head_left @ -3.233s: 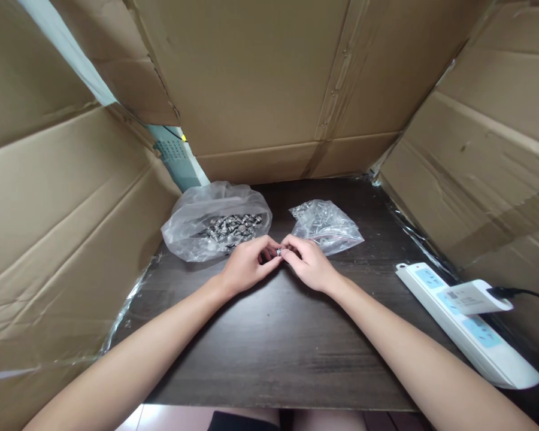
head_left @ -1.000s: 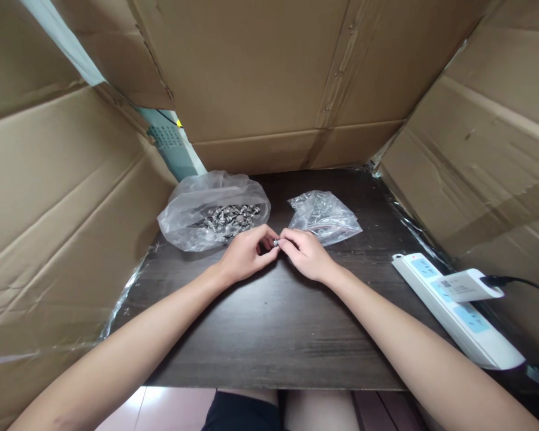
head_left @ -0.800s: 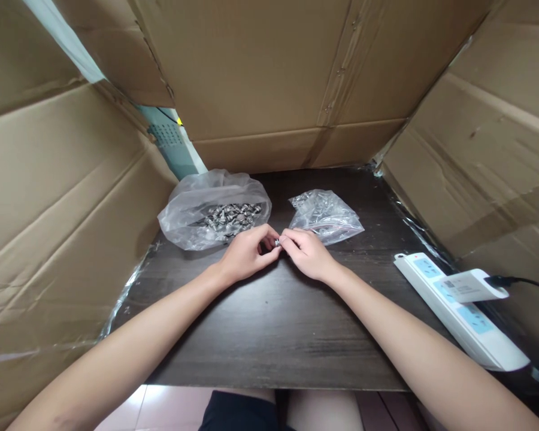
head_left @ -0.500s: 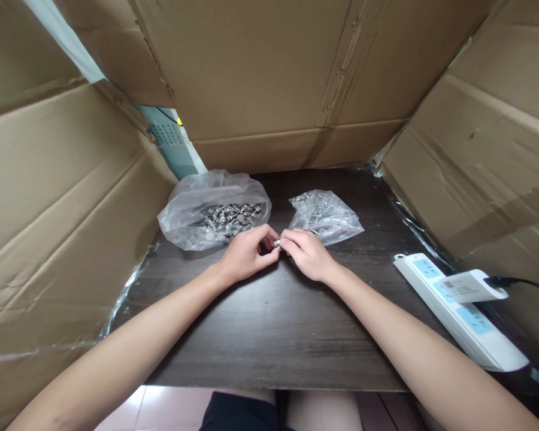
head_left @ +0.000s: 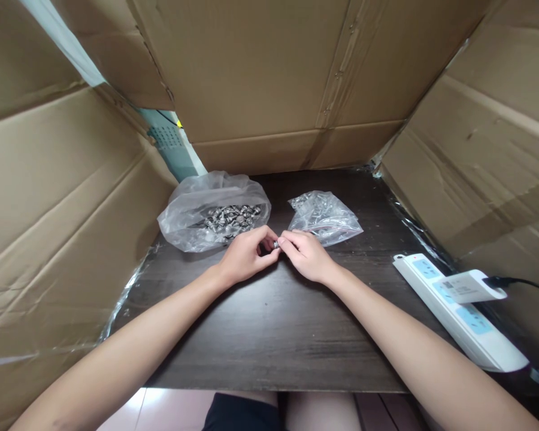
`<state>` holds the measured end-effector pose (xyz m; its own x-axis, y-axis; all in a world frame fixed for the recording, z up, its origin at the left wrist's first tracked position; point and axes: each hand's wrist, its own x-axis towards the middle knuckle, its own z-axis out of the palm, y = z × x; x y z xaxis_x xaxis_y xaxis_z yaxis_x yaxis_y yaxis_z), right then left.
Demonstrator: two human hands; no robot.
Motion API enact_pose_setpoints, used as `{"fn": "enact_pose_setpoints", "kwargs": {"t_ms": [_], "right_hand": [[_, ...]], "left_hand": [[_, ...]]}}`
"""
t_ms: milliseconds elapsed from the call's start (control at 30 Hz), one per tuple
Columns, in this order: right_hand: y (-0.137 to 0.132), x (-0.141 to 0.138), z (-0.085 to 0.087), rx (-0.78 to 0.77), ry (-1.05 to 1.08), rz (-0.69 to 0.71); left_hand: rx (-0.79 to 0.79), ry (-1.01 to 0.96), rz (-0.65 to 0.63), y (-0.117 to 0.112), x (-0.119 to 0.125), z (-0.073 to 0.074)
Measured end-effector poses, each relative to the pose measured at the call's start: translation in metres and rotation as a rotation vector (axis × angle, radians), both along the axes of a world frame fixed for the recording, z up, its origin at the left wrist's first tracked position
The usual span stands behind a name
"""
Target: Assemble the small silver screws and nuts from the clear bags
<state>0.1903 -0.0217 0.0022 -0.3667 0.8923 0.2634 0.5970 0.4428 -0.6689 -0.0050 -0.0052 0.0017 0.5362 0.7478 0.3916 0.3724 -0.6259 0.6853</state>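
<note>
Between my fingertips, over the middle of the dark table [head_left: 269, 335], is a small shiny metal fitting [head_left: 276, 243], mostly covered by the fingers. My left hand [head_left: 248, 254] is closed on it in a pinch, thumb below and fingers curled above. From the other side my right hand [head_left: 308, 254] pinches the same fitting, its thumb and forefinger meeting at the left hand's tips. Just behind the left hand lies an open clear plastic bag [head_left: 184, 212] with many metal fittings [head_left: 236, 218] inside. A zip bag of small metal parts [head_left: 326, 212] lies behind the right hand.
A white power strip [head_left: 458, 317] with a plugged-in white adapter [head_left: 474, 286] and black cable runs along the right side. Cardboard walls [head_left: 269, 72] enclose the table at the back, left and right. The table's front edge is above my lap.
My right thumb and fingers have shifted slightly over the fitting, covering more of it. Both hands otherwise stay in the same place, and the bags have not moved.
</note>
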Motion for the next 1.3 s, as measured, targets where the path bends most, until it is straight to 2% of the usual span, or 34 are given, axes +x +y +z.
{"fn": "enact_pose_setpoints", "kwargs": {"t_ms": [200, 700, 1000, 1300], "right_hand": [[-0.0009, 0.0013, 0.0029, -0.045, 0.035, 0.025], [-0.0008, -0.0003, -0.0004, 0.005, -0.009, 0.01], [-0.0013, 0.0019, 0.0033, -0.038, 0.021, 0.04], [-0.0013, 0.0007, 0.0018, -0.007, -0.004, 0.02]], "left_hand": [[0.01, -0.007, 0.003, -0.0008, -0.0005, 0.0007], [0.012, 0.009, 0.008, -0.0001, -0.0003, 0.0], [0.017, 0.0, 0.008, -0.0011, 0.0001, 0.0007], [0.019, 0.006, 0.014, -0.0005, -0.0004, 0.0006]]}}
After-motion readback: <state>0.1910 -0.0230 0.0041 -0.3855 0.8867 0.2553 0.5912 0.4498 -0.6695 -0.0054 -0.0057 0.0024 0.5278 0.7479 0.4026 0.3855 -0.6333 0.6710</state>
